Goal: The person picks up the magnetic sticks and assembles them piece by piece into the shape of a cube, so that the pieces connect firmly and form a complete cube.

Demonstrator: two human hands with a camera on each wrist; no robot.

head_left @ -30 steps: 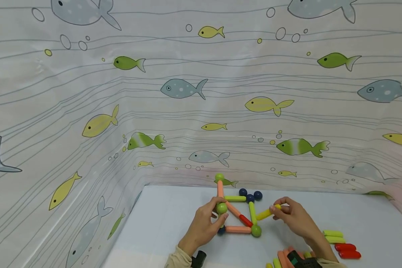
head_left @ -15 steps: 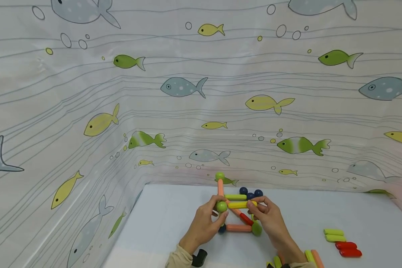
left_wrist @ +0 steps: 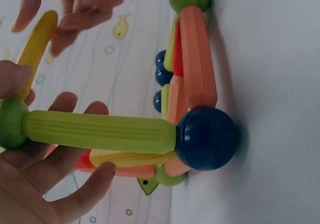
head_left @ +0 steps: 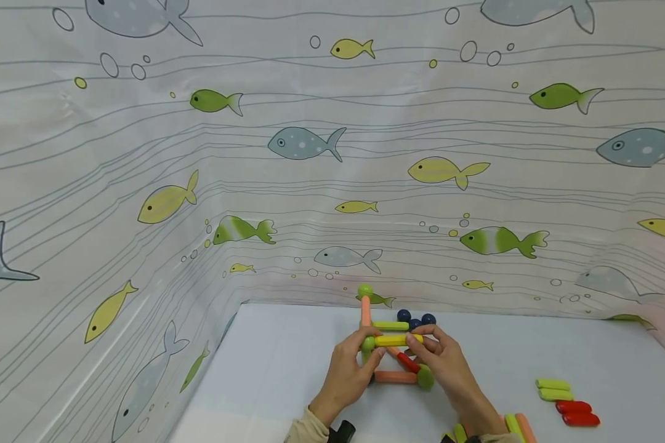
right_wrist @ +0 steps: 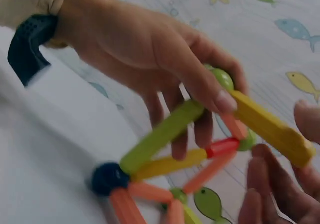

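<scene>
Fingers [right_wrist: 227,103] of L hand [head_left: 346,369] pinch green ball [left_wrist: 11,123] atop lime rod [left_wrist: 100,131], w/ navy ball [left_wrist: 207,138] at its base on tabletop [head_left: 277,369]. Yellow rod [head_left: 390,340] butts green ball; R hand [head_left: 446,366] has fingers parted abt its far end, contact unclear.

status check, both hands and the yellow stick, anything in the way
Left hand holding green ball. Right hand at free end of yellow stick, grip unclear. Stick's other end meets that ball, nothing visible between.
</scene>
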